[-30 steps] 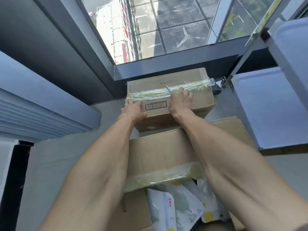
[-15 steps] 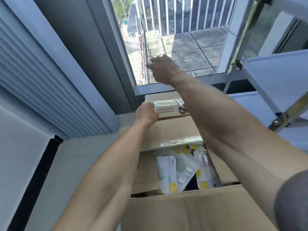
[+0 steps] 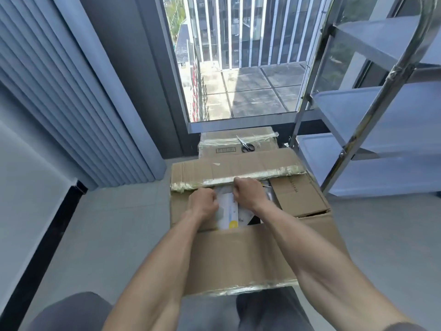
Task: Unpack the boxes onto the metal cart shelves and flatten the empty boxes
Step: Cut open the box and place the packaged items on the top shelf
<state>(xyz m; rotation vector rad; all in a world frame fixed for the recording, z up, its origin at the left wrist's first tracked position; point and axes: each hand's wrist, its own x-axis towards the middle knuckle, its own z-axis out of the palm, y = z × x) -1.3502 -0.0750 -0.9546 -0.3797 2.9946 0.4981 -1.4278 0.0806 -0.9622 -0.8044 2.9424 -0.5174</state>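
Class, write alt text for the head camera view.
Both hands, left hand and right hand, reach into an open cardboard box of white packets. Scissors lie on a taped box behind; a metal cart stands right.

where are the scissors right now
In the head view, the scissors lie on top of the taped box by the window, beyond the open box, left of the metal cart.

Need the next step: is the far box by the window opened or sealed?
Sealed: tape spans the far box, scissors on top.
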